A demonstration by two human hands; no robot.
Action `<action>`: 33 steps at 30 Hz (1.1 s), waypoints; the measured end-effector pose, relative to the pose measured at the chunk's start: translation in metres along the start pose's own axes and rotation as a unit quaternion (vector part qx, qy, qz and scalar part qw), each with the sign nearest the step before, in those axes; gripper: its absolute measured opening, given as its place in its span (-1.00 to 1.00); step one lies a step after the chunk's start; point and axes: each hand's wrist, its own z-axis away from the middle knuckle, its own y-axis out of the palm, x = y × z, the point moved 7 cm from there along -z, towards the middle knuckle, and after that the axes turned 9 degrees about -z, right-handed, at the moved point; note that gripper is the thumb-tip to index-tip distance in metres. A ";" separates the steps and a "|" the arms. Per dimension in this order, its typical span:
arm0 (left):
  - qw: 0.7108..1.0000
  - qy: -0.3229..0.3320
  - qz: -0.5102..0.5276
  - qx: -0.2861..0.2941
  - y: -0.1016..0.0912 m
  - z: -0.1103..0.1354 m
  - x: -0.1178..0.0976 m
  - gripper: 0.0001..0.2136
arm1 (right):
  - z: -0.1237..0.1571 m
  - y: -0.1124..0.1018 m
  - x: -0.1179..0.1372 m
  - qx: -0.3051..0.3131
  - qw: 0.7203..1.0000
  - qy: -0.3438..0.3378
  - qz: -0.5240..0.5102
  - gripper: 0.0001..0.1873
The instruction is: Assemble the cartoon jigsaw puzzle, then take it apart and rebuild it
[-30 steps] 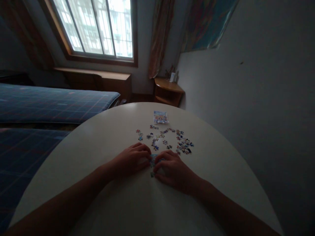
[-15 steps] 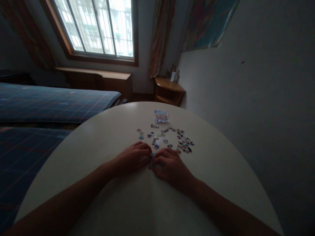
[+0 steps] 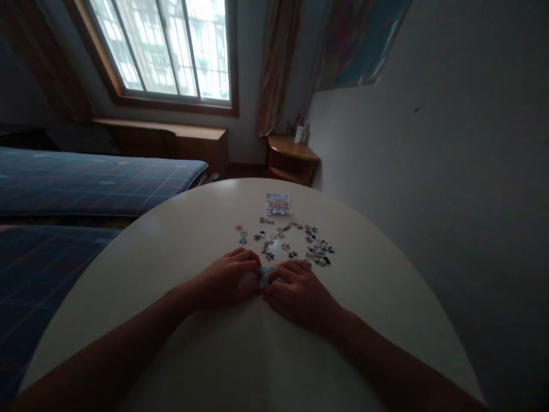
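Observation:
Near the middle of the white round table (image 3: 193, 355), a small joined section of jigsaw puzzle (image 3: 265, 276) shows between my hands. My left hand (image 3: 234, 278) has its fingers bent and pressed together at the section's left edge. From the right, my right hand (image 3: 294, 289) grips the section with curled fingers, covering much of it. The fingertips of both hands almost meet at the near side. Just beyond them lie loose jigsaw pieces (image 3: 319, 252), thickest to the right, with several more pieces (image 3: 243, 234) to the left.
A small picture sheet (image 3: 278, 204) lies on the table past the pieces. Beds with blue plaid covers (image 3: 98, 180) stand to the left. A corner shelf (image 3: 291, 149) and the window (image 3: 165, 51) are at the back, and a wall (image 3: 450, 189) runs along the right.
My hands are slightly further apart at the fingertips, so more of the blue puzzle section shows between them. The whole view has shifted a little; the loose pieces look unmoved.

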 end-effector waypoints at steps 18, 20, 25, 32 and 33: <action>1.000 0.000 -0.014 0.004 -0.001 0.001 -0.003 -0.82 | 0.061 -0.069 -0.155 -0.001 0.902 0.430 0.029 -0.79; 1.000 0.000 -0.012 0.005 -0.001 0.001 -0.003 -0.83 | 0.060 -0.065 -0.154 -0.001 0.904 0.427 0.027 -0.80; 1.000 -0.007 -0.018 0.018 0.001 0.000 -0.002 -0.82 | 0.054 -0.069 -0.149 -0.024 0.906 0.421 0.044 -0.80; 1.000 -0.005 -0.017 0.018 0.000 0.000 -0.003 -0.82 | 0.050 -0.062 -0.143 0.002 0.916 0.401 -0.015 -0.81; 1.000 -0.006 -0.018 0.019 0.000 0.001 -0.003 -0.82 | 0.050 -0.060 -0.142 0.005 0.916 0.402 -0.020 -0.79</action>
